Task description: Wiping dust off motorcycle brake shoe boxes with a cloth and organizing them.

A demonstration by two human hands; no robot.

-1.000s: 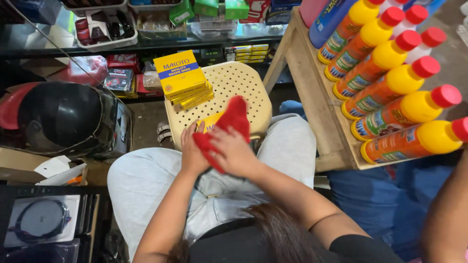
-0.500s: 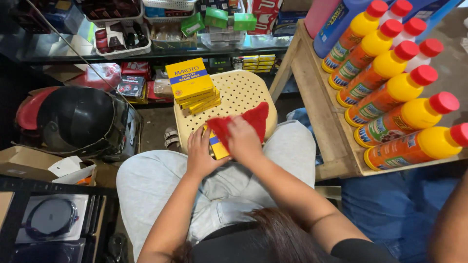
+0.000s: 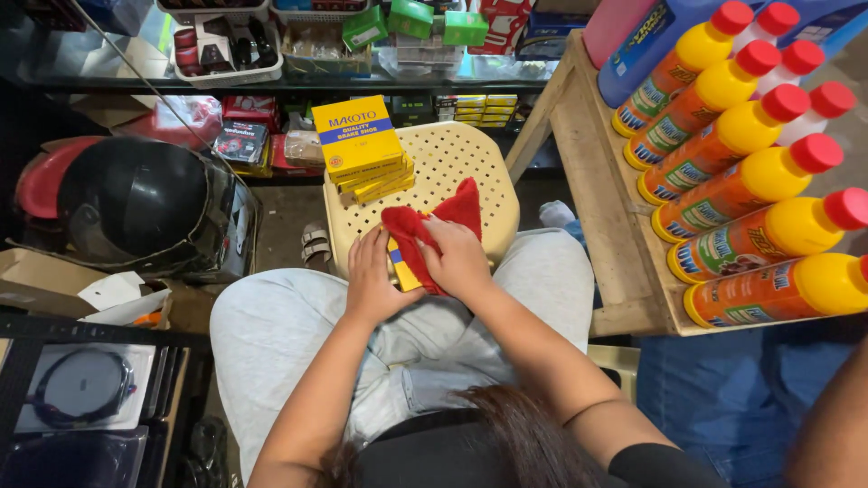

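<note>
Hands [image 3: 416, 271] around cloth-covered box [image 3: 404, 271], perhaps.

The red cloth [image 3: 425, 237] under the right hand [image 3: 461, 262] looks soft and fuzzy, not shiny. The small box [image 3: 403, 271] beside the left hand [image 3: 372, 276] is smooth yellow cardboard, like the stack of yellow boxes [image 3: 363, 146]. The cream stool [image 3: 457, 163] is hard plastic with many small holes, a bit dull. The black helmet [image 3: 136, 203] is smooth and very shiny. The yellow bottles [image 3: 750, 190] are glossy plastic with shiny red caps. The shelf [image 3: 597, 181] holding them is bare, rough wood. The person's pale trousers [image 3: 271, 334] are soft matt cloth.
</note>
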